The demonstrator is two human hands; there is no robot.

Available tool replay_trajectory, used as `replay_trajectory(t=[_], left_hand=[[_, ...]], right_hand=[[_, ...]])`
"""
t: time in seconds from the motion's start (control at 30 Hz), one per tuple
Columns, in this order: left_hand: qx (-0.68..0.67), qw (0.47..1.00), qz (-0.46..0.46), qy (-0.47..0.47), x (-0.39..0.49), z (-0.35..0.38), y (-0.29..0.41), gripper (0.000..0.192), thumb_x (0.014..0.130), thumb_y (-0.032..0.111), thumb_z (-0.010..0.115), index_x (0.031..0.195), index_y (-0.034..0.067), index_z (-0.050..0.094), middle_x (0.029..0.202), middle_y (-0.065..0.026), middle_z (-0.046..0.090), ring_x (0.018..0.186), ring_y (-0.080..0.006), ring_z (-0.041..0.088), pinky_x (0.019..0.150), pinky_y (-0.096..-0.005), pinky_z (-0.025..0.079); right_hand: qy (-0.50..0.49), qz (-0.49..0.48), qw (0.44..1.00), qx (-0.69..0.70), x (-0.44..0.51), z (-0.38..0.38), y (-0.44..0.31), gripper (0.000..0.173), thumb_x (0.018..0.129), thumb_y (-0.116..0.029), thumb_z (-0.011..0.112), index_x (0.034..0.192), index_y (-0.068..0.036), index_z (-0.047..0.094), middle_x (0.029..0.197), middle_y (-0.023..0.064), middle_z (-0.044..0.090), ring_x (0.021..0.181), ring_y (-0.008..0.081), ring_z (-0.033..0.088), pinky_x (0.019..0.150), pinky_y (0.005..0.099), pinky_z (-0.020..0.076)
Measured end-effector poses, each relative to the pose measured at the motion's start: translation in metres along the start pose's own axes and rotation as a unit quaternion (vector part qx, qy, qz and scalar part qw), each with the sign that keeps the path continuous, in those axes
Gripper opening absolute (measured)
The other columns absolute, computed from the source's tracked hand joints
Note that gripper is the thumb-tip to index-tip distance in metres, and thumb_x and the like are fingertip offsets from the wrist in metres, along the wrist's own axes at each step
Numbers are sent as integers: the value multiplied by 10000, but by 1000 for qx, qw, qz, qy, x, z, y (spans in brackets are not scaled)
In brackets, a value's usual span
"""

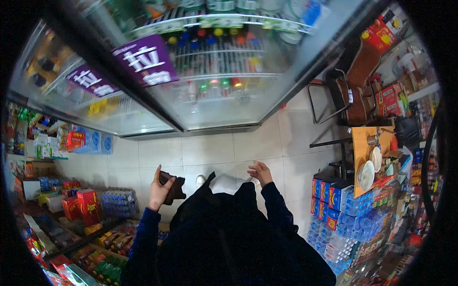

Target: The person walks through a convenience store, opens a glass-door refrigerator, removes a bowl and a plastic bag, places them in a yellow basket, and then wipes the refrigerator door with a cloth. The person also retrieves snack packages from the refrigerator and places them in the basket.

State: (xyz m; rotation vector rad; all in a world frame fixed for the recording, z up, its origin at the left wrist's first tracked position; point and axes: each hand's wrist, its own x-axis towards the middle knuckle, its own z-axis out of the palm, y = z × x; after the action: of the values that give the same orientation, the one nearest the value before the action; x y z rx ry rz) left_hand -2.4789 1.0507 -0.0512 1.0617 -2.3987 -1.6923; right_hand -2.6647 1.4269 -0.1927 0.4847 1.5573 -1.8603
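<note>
My left hand [159, 191] grips a dark brown, flat item [176, 188] with an uneven edge. It looks like a wallet, but I cannot tell for sure. Out in front of my body, my right hand [263, 174] holds nothing, its fingers loosely bent and apart. Before me stands a glass-door drinks refrigerator [214, 111] with bottles on wire shelves. Its door bears a purple sign [146, 60] with writing. Both hands are apart from the glass, above the pale tiled floor [211, 150].
At left are a shrink-wrapped bottle pack [119, 202] and a red carton [88, 205]. On the right, blue drink cartons [325, 195] and water bottles [370, 225] are stacked beside a wooden table [361, 143] with bowls [366, 175]. A brown chair [359, 78] stands behind it.
</note>
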Motion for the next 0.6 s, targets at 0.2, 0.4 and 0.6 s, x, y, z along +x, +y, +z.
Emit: replay_trajectory(t=[0.2, 0.4, 0.6], left_hand=[[-102, 992, -18, 76, 1, -74, -11, 710, 826, 205, 705, 1415, 63, 335, 1029, -132, 616, 938, -194, 590, 789, -314, 505], [-46, 993, -37, 102, -12, -113, -12, 700, 832, 224, 701, 1406, 44, 342, 1077, -142, 610, 979, -204, 585, 834, -317, 488], [-64, 984, -53, 155, -32, -131, -44, 682, 835, 245, 705, 1381, -2, 381, 1153, -149, 576, 1019, -203, 547, 884, -316, 448]], right_hand=[[-137, -199, 927, -286, 12, 166, -65, 327, 922, -257, 584, 1108, 12, 581, 964, 109, 656, 839, 141, 634, 741, 260, 502], [-214, -350, 848, -335, -1, 328, -142, 318, 913, -253, 595, 1148, -40, 575, 1018, 111, 657, 939, 175, 621, 838, 286, 476], [-235, -369, 858, -268, 29, 423, -147, 492, 905, -36, 531, 1367, -32, 360, 1278, 164, 526, 1176, 244, 518, 956, 316, 434]])
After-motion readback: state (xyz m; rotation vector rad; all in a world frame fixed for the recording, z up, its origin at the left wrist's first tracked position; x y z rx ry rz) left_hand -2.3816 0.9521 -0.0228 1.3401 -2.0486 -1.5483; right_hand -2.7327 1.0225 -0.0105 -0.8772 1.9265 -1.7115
